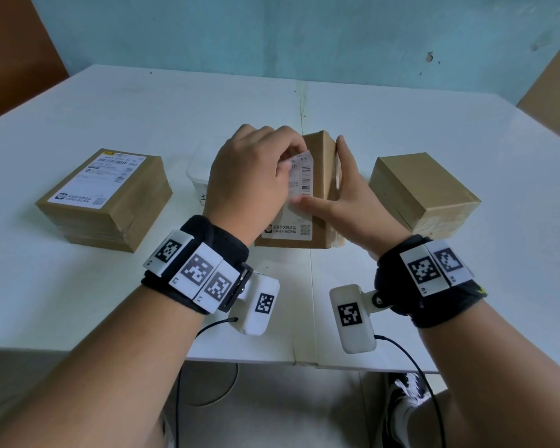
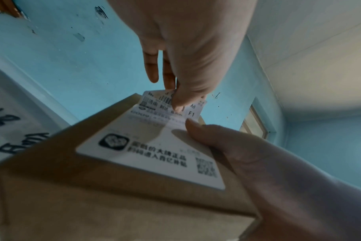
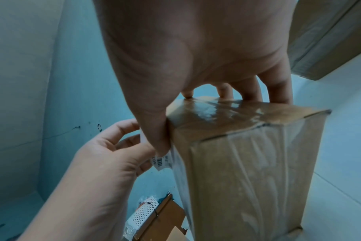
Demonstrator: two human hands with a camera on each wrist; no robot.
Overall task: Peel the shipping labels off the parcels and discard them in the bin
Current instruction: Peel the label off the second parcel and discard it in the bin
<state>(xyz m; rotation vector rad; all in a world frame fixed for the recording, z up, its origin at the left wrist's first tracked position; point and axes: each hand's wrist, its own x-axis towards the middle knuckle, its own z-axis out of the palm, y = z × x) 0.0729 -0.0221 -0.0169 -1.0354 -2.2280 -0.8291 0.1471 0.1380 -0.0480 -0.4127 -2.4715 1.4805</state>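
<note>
We count two hands, three brown parcels, two labels in sight and one white tub, all on a white table [image 1: 110, 302].

Nearest us, both forearms reach forward, each with a black wrist strap carrying coded tags.

The left hand [image 1: 249, 176] arches over the middle parcel [image 1: 320, 189], knuckles up; its thumb and fingertips are pinched on the far edge of the shipping label [image 1: 299, 202]. From the left wrist view that far edge curls up off the cardboard, while the near part with the logo and square code lies flat and stuck.

The right hand [image 1: 346, 192] clasps the same parcel from its right side: the thumb lies across the label just below the lifted part, pressing it down, and the fingers [image 3: 278, 88] wrap round the taped far side.

To the left, well apart, sits a flatter parcel [image 1: 104, 202] with its own label [image 1: 97, 179] fully stuck on top. To the right stands a third parcel [image 1: 424, 192], no label on the faces we see.

Beyond the left hand, the white tub [image 1: 198, 169] is mostly hidden.
</note>
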